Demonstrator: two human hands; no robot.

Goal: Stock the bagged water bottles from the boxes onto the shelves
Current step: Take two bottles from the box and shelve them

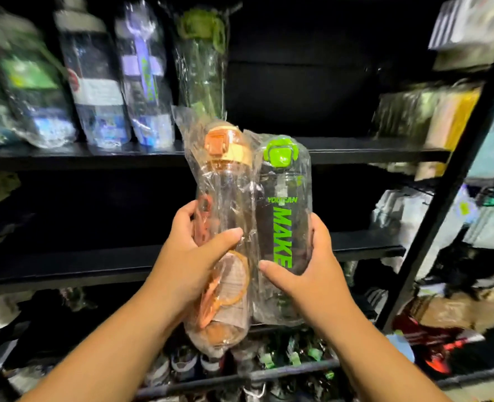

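Head view, two bagged bottles carried before a dark shelving unit. The left hand [193,256] grasps the orange-capped bottle [225,181] around its lower body, thumb across the front of the plastic bag. The right hand [306,268] grasps the green-capped bottle [283,198] in the same way, fingers wrapped round its right side and thumb on the front. Both bottles stand nearly upright with caps up. Their long axes run near-to-far up the frame, the orange one tilted slightly left, and their bags touch along the inner sides.

The upper shelf [356,152] lies above and beyond both hands, its front edge level with the two caps. On its left part stands a row of bagged bottles [95,91], blurred and upright, ending in a shelved green-lidded bottle [202,62] directly behind the orange cap. To the right of that bottle the shelf looks dark and unoccupied.

That gap sits up and far from the hands, and the right hand appears the nearer. The likely next move is to lift both bottles over the shelf edge and set them down bases first, keeping them vertical. A lower shelf [66,265] crosses behind the wrists. No box is in view.
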